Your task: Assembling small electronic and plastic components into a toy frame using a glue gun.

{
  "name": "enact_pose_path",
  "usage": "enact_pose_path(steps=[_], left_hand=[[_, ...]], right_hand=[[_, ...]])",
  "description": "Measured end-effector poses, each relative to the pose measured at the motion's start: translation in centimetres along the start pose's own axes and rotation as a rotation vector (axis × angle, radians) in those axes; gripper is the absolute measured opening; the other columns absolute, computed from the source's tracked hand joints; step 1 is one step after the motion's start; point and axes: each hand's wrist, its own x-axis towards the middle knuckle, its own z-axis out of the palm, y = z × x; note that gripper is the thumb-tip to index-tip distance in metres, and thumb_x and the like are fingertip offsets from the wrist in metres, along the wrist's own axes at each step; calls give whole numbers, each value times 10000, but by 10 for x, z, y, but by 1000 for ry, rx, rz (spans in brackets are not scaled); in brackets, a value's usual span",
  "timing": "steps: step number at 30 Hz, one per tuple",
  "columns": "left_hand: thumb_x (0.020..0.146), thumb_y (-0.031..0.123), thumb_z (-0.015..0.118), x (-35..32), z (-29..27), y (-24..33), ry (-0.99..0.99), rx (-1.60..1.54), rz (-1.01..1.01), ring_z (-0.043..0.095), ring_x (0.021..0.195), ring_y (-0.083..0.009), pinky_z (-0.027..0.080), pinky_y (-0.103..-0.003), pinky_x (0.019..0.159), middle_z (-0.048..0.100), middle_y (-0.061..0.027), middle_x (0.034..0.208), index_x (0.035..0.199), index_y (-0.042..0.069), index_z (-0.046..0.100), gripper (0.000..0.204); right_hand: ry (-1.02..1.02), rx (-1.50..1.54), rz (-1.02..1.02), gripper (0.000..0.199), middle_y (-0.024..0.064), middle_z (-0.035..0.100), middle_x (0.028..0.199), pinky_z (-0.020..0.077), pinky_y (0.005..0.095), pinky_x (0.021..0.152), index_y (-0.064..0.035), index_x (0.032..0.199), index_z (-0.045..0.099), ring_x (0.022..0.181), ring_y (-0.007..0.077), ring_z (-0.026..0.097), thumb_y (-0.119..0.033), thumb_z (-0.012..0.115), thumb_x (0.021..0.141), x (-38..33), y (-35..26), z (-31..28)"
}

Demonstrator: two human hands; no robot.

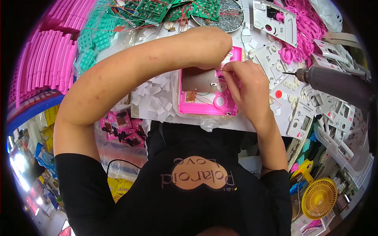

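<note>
1. Nearest, at 6 o'clock: black T-shirt point(189, 188) with a round tan print, filling the lower middle.
2. At 4 o'clock, low beside the bench: small yellow fan point(319, 198).
3. At 8 o'clock, under the left forearm: clear bag of pink and dark small parts point(122, 128).
4. Centre, on the white bench point(244, 124): pink plastic housing point(208, 88), lying flat with its open inside up, roughly square, the long axis hard to tell; a grey metal plate over its upper left, a round ring at its lower right, thin red wires crossing inside.
5. Right hand point(246, 78) over the housing's right edge, fingertips pinched narrow on something small, too tiny to name.
6. Left hand point(222, 43) bent down at the housing's top edge, fingers hidden behind the wrist; grip cannot be told.
7. At 3 o'clock: grey electric screwdriver point(334, 80), bit pointing left toward the hands.
8. Farther, at 12 o'clock: green circuit boards point(157, 10) and a dish of screws point(232, 17).
9. At 10 o'clock: stacked pink strips point(47, 59).
</note>
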Motion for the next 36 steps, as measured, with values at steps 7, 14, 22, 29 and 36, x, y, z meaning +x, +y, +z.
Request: enact_pose_path(steps=[7, 14, 22, 29, 36], left_hand=[[732, 121, 796, 0, 4, -8, 14, -82, 58, 682, 754, -338, 526, -443, 691, 679, -145, 730, 733, 33, 666, 157], [726, 99, 779, 4, 9, -12, 2, -31, 64, 685, 755, -340, 535, -446, 687, 694, -152, 760, 743, 39, 683, 115], [699, 32, 718, 7, -4, 12, -21, 58, -22, 710, 781, -375, 564, -467, 687, 715, -205, 823, 798, 16, 732, 100], [752, 81, 708, 3, 3, -7, 50, 126, 135, 707, 787, -397, 566, -480, 706, 710, -225, 807, 792, -5, 732, 98], [795, 79, 667, -3, 2, -5, 10, 243, 246, 705, 787, -391, 568, -464, 705, 696, -220, 791, 786, -18, 709, 107]], right_hand=[[24, 52, 101, 101, 67, 608, 866, 442, 375, 801, -75, 847, 748, 857, 272, 521, -104, 807, 770, 4, 16, 8], [-227, -2, 129, 155, 39, 620, 907, 456, 408, 844, -92, 921, 779, 934, 287, 541, -142, 803, 777, 10, 13, -6], [-228, -179, -280, 218, 35, 671, 972, 469, 428, 862, -74, 1008, 767, 971, 272, 601, -130, 758, 797, 4, 10, -15], [-187, 21, -199, 232, 48, 680, 939, 480, 424, 850, -67, 1016, 765, 922, 272, 606, -125, 763, 792, -1, 18, -10], [-155, -129, -152, 265, 53, 632, 900, 472, 435, 861, -65, 1068, 739, 955, 284, 575, -123, 741, 810, -5, 10, -1]])
